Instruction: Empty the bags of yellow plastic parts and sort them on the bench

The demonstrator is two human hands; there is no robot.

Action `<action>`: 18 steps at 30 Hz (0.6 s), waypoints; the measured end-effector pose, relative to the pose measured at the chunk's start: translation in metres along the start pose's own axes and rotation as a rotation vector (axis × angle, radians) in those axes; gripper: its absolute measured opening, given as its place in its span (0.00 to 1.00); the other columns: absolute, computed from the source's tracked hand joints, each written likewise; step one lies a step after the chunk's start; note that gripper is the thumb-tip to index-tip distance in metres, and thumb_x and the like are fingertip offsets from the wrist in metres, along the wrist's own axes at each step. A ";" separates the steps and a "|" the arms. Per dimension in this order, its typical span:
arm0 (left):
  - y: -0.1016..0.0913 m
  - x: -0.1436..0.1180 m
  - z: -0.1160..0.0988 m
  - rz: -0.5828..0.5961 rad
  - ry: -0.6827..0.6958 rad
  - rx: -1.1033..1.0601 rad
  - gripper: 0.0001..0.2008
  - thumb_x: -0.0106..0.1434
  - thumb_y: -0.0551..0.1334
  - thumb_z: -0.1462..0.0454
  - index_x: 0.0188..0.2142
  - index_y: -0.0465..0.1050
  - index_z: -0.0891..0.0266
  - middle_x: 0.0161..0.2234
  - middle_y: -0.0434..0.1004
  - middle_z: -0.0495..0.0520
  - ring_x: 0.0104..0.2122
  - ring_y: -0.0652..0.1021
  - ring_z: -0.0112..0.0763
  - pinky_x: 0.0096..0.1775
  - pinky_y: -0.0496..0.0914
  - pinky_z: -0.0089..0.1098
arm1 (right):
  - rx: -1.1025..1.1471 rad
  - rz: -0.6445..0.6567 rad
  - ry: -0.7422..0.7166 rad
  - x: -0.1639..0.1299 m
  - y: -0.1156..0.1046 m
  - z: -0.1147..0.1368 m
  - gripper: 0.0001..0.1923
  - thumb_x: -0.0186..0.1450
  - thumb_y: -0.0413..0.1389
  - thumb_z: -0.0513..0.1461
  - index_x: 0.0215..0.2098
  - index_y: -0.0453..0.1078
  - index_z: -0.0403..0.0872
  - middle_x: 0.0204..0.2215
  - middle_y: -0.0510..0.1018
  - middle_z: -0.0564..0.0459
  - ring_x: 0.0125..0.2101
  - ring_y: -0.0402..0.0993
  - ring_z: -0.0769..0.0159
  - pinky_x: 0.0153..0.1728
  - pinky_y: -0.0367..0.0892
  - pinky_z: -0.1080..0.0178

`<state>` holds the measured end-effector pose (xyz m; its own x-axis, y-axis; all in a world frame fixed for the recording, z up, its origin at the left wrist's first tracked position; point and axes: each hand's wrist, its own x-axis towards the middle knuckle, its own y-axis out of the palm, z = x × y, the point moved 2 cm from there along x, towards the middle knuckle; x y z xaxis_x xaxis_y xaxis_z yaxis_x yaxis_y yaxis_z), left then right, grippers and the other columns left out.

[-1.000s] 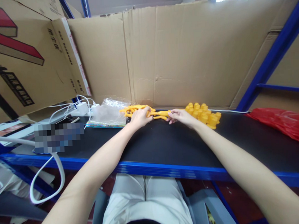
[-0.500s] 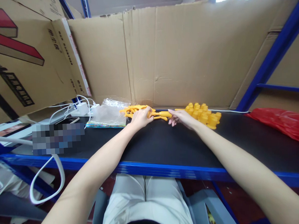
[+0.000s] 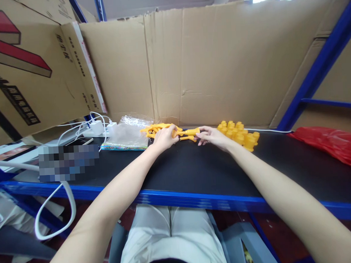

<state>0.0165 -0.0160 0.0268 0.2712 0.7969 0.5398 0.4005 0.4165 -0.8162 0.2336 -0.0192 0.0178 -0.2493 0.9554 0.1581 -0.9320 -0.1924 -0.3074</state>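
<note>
My left hand [image 3: 165, 137] is closed around a yellow plastic part, whose thicker end [image 3: 192, 131] sticks out to the right. The fingers of my right hand [image 3: 212, 137] pinch that end. Just below it a thin, curved yellow piece [image 3: 188, 138] lies by the right fingertips. Behind and left of my left hand is a pile of yellow branching pieces [image 3: 152, 129], partly covered by the hand. A cluster of upright yellow knobbed pieces [image 3: 238, 134] stands behind and right of my right hand. The fine shape of the held part is too small to tell.
A clear plastic bag [image 3: 125, 134] lies left of the pile. Further left are white chargers [image 3: 97, 127] with cables and a blurred-out patch [image 3: 68, 162]. A red plastic bag [image 3: 332, 143] lies at the right. Cardboard [image 3: 219, 66] walls the back; a blue rail [image 3: 196, 199] edges the black tabletop.
My right hand has shifted slightly left, and its fingers have closed on the end of the yellow part. The thin yellow tip behind that hand no longer shows. My left hand has hardly moved.
</note>
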 end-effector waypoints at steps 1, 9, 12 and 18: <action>0.000 0.000 0.000 -0.004 0.004 -0.001 0.14 0.59 0.59 0.59 0.44 0.69 0.58 0.34 0.77 0.54 0.36 0.77 0.39 0.36 0.65 0.33 | -0.002 -0.006 -0.004 0.000 0.000 0.000 0.24 0.57 0.62 0.46 0.47 0.64 0.43 0.33 0.80 0.46 0.23 0.74 0.71 0.25 0.67 0.68; -0.001 -0.001 -0.001 -0.012 0.032 -0.003 0.14 0.58 0.59 0.60 0.44 0.70 0.58 0.33 0.77 0.54 0.35 0.77 0.38 0.36 0.65 0.32 | -0.027 -0.002 0.011 -0.002 0.000 0.002 0.20 0.59 0.60 0.49 0.40 0.68 0.42 0.29 0.80 0.46 0.22 0.74 0.70 0.26 0.67 0.67; -0.001 -0.002 -0.001 -0.010 0.029 0.010 0.14 0.57 0.60 0.60 0.43 0.70 0.58 0.32 0.77 0.54 0.35 0.77 0.38 0.35 0.65 0.31 | -0.030 0.010 -0.001 -0.002 0.000 0.001 0.22 0.57 0.60 0.53 0.38 0.69 0.42 0.29 0.80 0.46 0.22 0.74 0.70 0.25 0.67 0.66; -0.002 -0.002 -0.004 0.007 0.031 0.034 0.14 0.58 0.59 0.60 0.44 0.69 0.58 0.34 0.77 0.54 0.36 0.77 0.39 0.36 0.65 0.33 | -0.041 -0.005 0.014 -0.002 0.001 0.001 0.24 0.58 0.55 0.57 0.31 0.69 0.44 0.27 0.80 0.46 0.21 0.73 0.70 0.22 0.65 0.68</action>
<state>0.0186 -0.0205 0.0283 0.3017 0.7861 0.5395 0.3688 0.4256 -0.8263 0.2332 -0.0210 0.0181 -0.2406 0.9595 0.1464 -0.9216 -0.1785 -0.3447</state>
